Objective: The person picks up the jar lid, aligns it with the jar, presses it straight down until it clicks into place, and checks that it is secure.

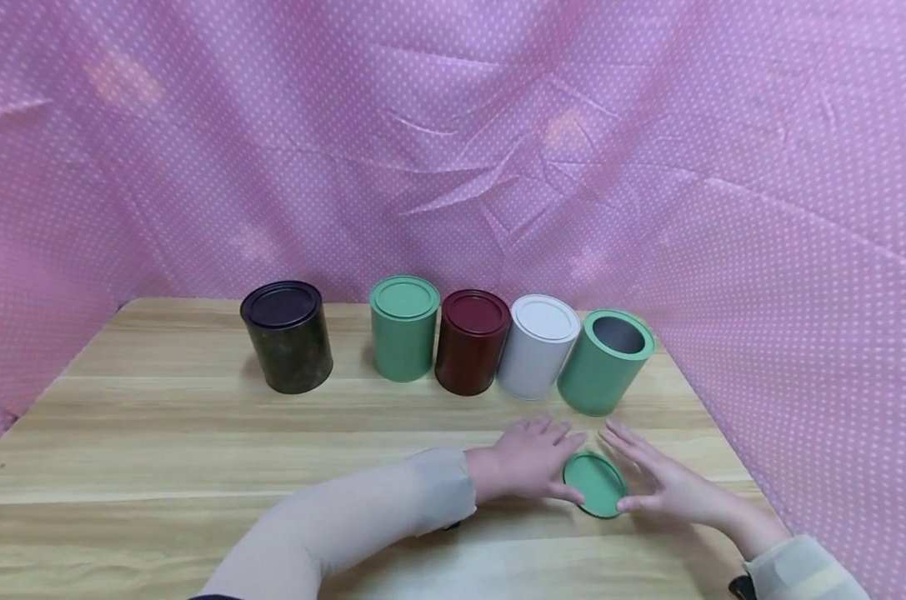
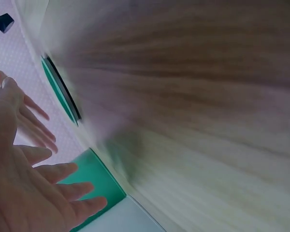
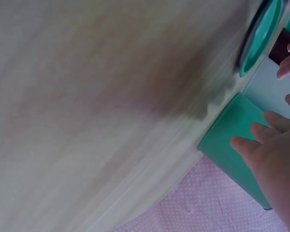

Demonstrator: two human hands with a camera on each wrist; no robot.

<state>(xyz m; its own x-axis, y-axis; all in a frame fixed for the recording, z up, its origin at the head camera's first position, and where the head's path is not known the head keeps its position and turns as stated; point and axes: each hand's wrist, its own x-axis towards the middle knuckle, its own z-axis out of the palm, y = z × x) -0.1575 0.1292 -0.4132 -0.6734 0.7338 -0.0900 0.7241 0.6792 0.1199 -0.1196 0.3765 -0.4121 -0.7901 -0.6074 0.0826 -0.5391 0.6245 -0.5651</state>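
A round green lid (image 1: 595, 485) lies flat on the table between my two hands, its raised edge showing. My left hand (image 1: 529, 462) hovers at its left with fingers spread, the thumb tip overlapping the lid's edge in the head view. On the other side my right hand (image 1: 666, 483) has its fingers extended and its thumb tip right at the lid's rim. Both palms show nothing held in the wrist views. Just beyond the hands stands a green can (image 1: 597, 383) with its top uncovered and a dark inside.
Left of the uncovered can, a white can (image 1: 531, 362), a dark red can (image 1: 469, 358) and another green can (image 1: 403, 346) stand close together, lidded. A black can (image 1: 293, 354) stands farther left. Pink dotted cloth (image 1: 453, 150) hangs behind and beside the wooden table (image 1: 160, 450).
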